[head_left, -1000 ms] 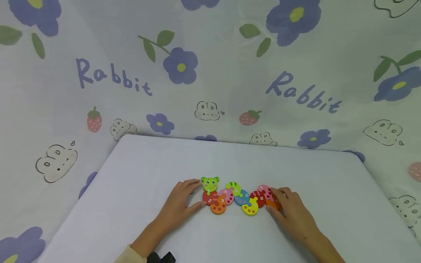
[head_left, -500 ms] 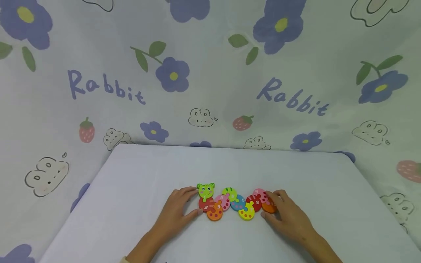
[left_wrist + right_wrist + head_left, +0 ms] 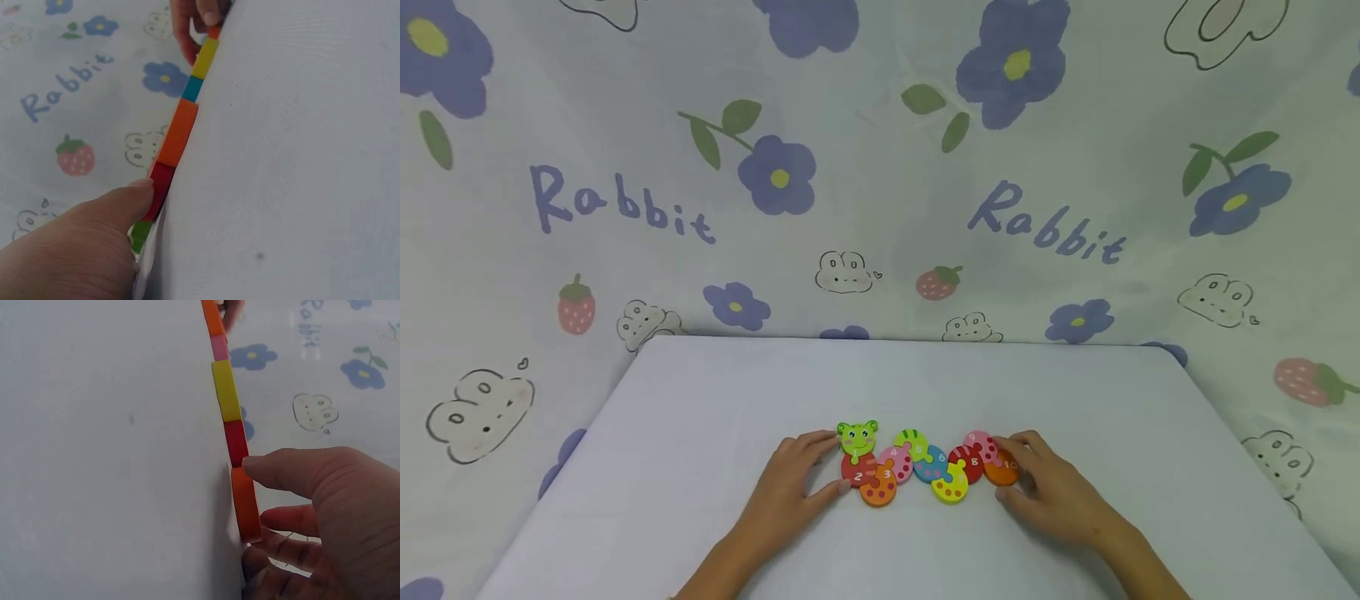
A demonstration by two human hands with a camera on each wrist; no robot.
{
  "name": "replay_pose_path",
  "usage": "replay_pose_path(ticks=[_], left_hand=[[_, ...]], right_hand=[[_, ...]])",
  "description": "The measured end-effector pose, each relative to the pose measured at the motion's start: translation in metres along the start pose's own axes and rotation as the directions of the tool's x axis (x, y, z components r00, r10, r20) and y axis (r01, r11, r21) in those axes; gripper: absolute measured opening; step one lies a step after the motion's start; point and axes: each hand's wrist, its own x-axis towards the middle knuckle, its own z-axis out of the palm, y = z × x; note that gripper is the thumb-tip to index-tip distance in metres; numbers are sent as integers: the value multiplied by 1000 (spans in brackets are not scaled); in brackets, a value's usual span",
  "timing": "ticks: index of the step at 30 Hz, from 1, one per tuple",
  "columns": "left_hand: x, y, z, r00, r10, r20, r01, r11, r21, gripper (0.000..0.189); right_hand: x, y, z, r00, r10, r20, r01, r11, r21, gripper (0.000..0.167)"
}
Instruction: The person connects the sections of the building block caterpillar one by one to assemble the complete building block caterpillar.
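Observation:
A caterpillar number puzzle [image 3: 931,467] of joined round pieces lies in a wavy row on the white table. Its green smiling head [image 3: 857,438] is at the left end and the orange piece numbered 10 [image 3: 1002,469] at the right. My left hand [image 3: 790,487] grips the head end, fingertips at the head and thumb against the red piece numbered 2 [image 3: 164,187]. At the other end, my right hand [image 3: 1060,500] holds the orange piece between thumb and fingers, its thumb at the near edge. The wrist views show the pieces edge-on.
The white tabletop [image 3: 737,392] stretches around the puzzle on all sides. Behind it hangs a pale curtain [image 3: 865,192] printed with flowers, strawberries, rabbits and the word Rabbit.
The head view has shifted, so the backdrop sits lower and further left. Both hands stay at the puzzle's ends; the right fingers uncover more of the orange piece, and its 10 now shows.

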Motion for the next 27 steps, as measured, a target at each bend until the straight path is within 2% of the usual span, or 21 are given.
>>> replay_pose_path(ticks=[5,10,13,16,23,27], left_hand=[[-1,-1,-1,1000,-13,20,13,1000,-9,64],[-2,-3,1,999,33,-28,-33,999,2,63],[-1,-5,2,998,56,-43,-55,998,10,62],[0,-4,2,998,57,-29,-57,998,3,62],[-2,-3,0,999,25,-19,-25,1000,19,62],[0,-1,0,999,31,-24,-31,999,6,62]], right_hand=[[1,3,-3,1000,-10,2,10,994,110,60],[2,5,-4,1000,2,-1,-2,989,149,52],[2,6,-4,1000,8,-12,-7,988,153,51],[0,7,-4,1000,4,-21,-1,988,156,51],[1,5,-1,1000,4,-6,-3,989,150,50],[3,6,-3,1000,-1,-22,3,993,119,50]])
